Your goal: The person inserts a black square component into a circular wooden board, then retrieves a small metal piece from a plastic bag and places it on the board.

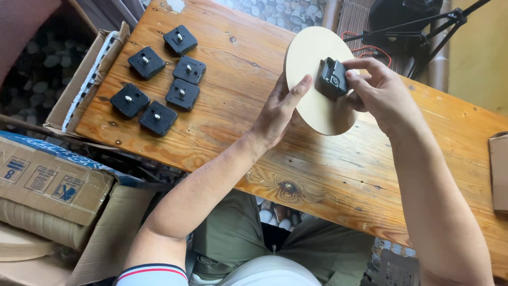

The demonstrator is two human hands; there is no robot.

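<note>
My left hand [279, 111] grips the near edge of a pale round wooden disc [309, 58], holding it tilted above a wooden table [317, 169]. My right hand [377, 90] holds a small black square clock mechanism [332, 79] against the middle of the disc, thumb and fingers around its sides. Several more black clock mechanisms [169, 74], each with a short white shaft pointing up, lie in a loose group on the table's left end.
Open cardboard boxes [58, 185] stand at the left, below the table's end. A black tripod [423, 26] and red wires [365, 50] sit behind the table. A brown cardboard piece [499, 169] lies at the right edge. My knees are under the table's near edge.
</note>
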